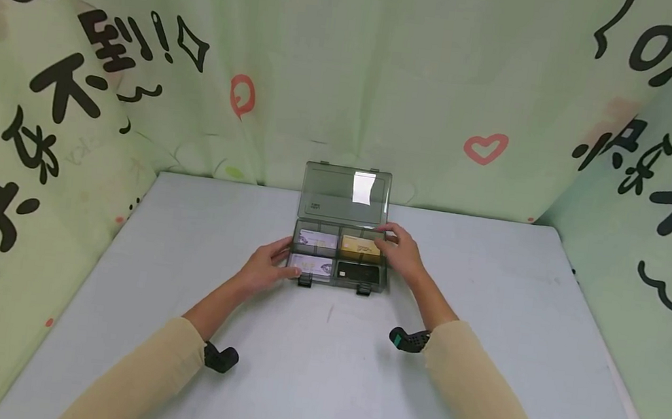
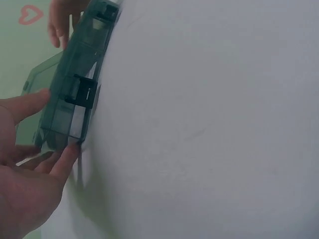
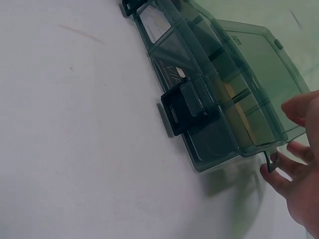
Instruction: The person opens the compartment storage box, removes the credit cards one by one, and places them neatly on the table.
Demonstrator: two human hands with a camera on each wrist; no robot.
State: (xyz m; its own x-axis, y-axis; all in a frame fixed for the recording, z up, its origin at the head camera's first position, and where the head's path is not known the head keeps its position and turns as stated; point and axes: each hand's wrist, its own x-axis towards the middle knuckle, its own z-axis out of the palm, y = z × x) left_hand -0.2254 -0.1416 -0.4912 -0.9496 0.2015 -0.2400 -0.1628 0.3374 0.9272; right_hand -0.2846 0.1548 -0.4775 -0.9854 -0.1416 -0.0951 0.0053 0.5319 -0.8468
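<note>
A dark translucent plastic storage box [image 1: 336,255] stands on the table with its lid [image 1: 338,192] tipped back. Its four-way divided tray carries a purple card [image 1: 317,239] at back left, a pale purple card [image 1: 310,265] at front left, a yellow card [image 1: 360,245] at back right and a black card [image 1: 357,272] at front right. My left hand [image 1: 266,267] grips the box's left end, thumb on the front rim and fingers along the side. My right hand [image 1: 403,252] holds the right end, thumb over the rim, fingers by a side clip [image 3: 270,162].
Two dark latches [image 1: 305,279] hang open at the box's front. The white table [image 1: 476,279] ends at a pale green curtain [image 1: 351,68] with black lettering and red hearts. Black wrist devices [image 1: 221,357] stick out from both sleeves.
</note>
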